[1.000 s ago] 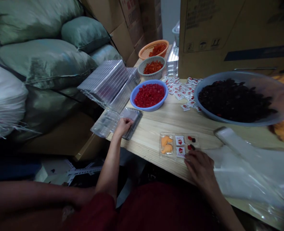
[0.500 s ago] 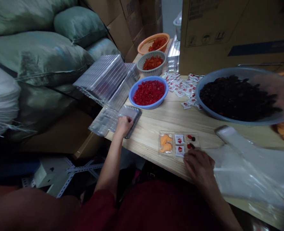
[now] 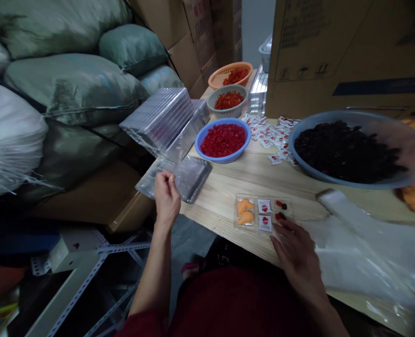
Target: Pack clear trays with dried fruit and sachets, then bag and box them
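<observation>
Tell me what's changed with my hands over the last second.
Your left hand has moved leftward and slightly toward you from the clear plastic stack, apparently pinching a thin clear plastic piece. Your right hand stays at the right end of the filled compartment tray, whose contents look unchanged.

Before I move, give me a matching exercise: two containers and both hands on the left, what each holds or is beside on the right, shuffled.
1. Blue bowl
2. Large basin
3. Left hand
4. Right hand

A. Pinching thin clear plastic
B. Heaped with dark pieces
C. Open, at the right end of the clear tray
D. Full of red pieces

Pairs: 1-D, 2-B, 3-A, 4-C
</observation>
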Demonstrator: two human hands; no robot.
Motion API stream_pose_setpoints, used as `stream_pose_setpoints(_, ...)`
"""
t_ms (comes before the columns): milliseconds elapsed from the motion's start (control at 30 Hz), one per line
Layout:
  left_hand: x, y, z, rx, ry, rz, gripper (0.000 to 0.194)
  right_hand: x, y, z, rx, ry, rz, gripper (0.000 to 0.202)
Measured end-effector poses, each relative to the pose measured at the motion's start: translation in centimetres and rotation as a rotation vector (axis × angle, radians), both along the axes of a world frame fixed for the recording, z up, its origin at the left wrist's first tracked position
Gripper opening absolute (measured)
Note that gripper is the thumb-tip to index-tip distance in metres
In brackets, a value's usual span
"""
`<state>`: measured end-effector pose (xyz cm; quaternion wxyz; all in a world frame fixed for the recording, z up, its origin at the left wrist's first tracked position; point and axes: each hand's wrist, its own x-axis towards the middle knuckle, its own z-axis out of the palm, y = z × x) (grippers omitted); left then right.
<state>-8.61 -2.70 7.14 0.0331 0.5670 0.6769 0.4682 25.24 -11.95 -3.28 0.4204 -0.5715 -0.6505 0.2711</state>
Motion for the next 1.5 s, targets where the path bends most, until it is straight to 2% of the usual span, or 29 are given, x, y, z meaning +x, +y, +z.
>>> stream_pose_setpoints(100, 3.6, -3.0, 2.2, 0.027, -0.545, -0.28, 0.017, -1.6, -0.2, 3.0, -0.2, 0.318, 0.012, 0.039)
stream_pose_setpoints(167, 6.8, -4.6, 2.1, -0.05, -0.917, -0.434, 0.017, -3.0, 0.0, 4.4, -0.338, 0.533, 0.09, 0.054)
stream_pose_setpoints(233, 9.7, -5.7, 0.8, -0.14, -1.198, -0.502, 0.015, -4.1, 0.3, 5.1, -0.451, 0.733, 0.15, 0.062)
stream_pose_setpoints(300, 11.8, -6.3, -1.0, -0.22, -1.374, -0.499, 0.013, -4.4, 0.6, 5.2, -0.494, 0.891, 0.106, 0.058)
stream_pose_setpoints(400, 12.5, -6.0, -3.2, -0.318, -1.468, -0.448, 0.017, -3.0, 1.0, 4.9, -0.432, 0.941, -0.022, 0.049)
stream_pose_setpoints(500, 11.2, -4.4, -3.8, -0.341, -1.355, -0.436, 0.035, -0.2, 1.5, 4.4, -0.426, 0.811, 0.01, 0.051)
stream_pose_setpoints(600, 10.1, -2.8, -3.8, -0.421, -1.022, -0.474, 0.037, 2.4, 2.7, 3.5, -0.46, 0.703, 0.051, 0.061)
stream_pose_setpoints(700, 10.1, -2.6, -4.6, -0.599, -0.814, -0.535, 0.027, 4.0, 4.6, 1.9, -0.366, 0.634, -0.091, 0.069)
stream_pose_setpoints(800, 10.4, -3.5, -6.6, -0.7, -0.758, -0.52, 0.029, 4.6, 6.7, -0.3, -0.28, 0.516, -0.178, 0.06)
stream_pose_setpoints(900, 10.5, -3.8, -9.4, -0.669, -0.703, -0.443, 0.03, 4.7, 8.4, -2.1, -0.29, 0.354, -0.139, 0.052)
stream_pose_setpoints(1000, 10.5, -2.9, -11.6, -0.601, -0.623, -0.404, 0.036, 4.8, 9.6, -3.2, -0.204, 0.134, -0.155, 0.045)
stream_pose_setpoints(1067, 10.4, -1.9, -12.4, -0.573, -0.54, -0.4, 0.042, 4.9, 10.0, -3.5, -0.116, -0.001, -0.174, 0.04)
stream_pose_setpoints(1133, 10.3, -1.1, -12.3, -0.585, -0.426, -0.413, 0.039, 4.9, 10.1, -3.6, -0.073, -0.086, -0.163, 0.038)
stream_pose_setpoints(1200, 10.1, -1.0, -11.7, -0.64, -0.294, -0.456, 0.034, 4.8, 9.6, -3.5, -0.078, -0.138, -0.124, 0.039)
stream_pose_setpoints(1333, 9.4, -2.4, -10.1, -0.754, -0.068, -0.533, 0.035, 4.1, 7.6, -3.1, -0.114, -0.204, -0.033, 0.044)
stream_pose_setpoints(1400, 9.3, -3.2, -9.7, -0.775, -0.028, -0.514, 0.034, 3.6, 6.7, -3.0, -0.124, -0.205, -0.028, 0.047)
stream_pose_setpoints(1500, 9.4, -3.8, -9.6, -0.771, -0.038, -0.516, 0.026, 3.0, 6.1, -2.8, -0.146, -0.155, -0.093, 0.055)
